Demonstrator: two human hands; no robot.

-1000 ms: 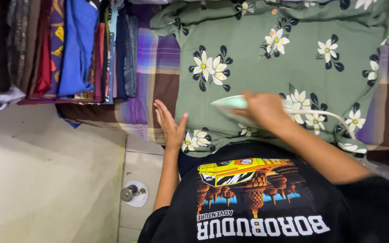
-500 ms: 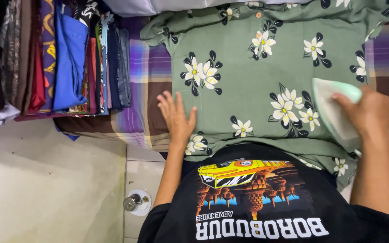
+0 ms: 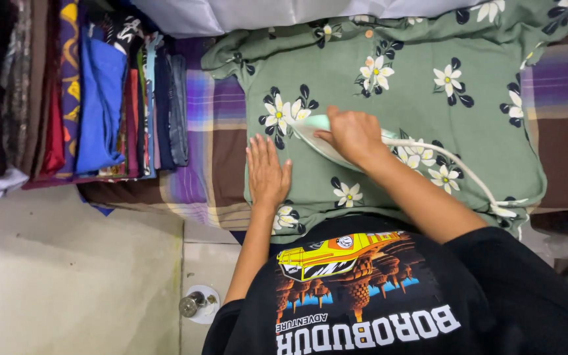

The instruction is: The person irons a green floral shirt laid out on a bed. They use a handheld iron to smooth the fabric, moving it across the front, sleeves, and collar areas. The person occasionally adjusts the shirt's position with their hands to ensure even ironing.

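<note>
The right hand (image 3: 353, 135) is wrapped tight around the handle of a pale green iron (image 3: 313, 135), whose pointed nose aims toward the left sleeve side of the green flowered shirt (image 3: 422, 98). Half a second ago that iron sat far out at the shirt's right hem edge; it has since swept back across the cloth to the middle left, near the white flower (so the pass now covers the panel beside the flattening hand). The left hand (image 3: 267, 172) grips nothing: it lies open, fingers spread, palm down on the shirt's lower left corner, just beside the iron, and it has hardly shifted, which suggests it is pinning the fabric taut while the iron works toward it. A white cord (image 3: 458, 167) trails from the iron over the shirt to its right hem. The shirt lies spread on a purple and brown checked cloth (image 3: 215, 148). Left of the shirt stands a row of folded clothes (image 3: 100, 98), blue, red and dark. Below the shirt's corner, on the pale floor, sits a small round metal fitting (image 3: 195, 304).
</note>
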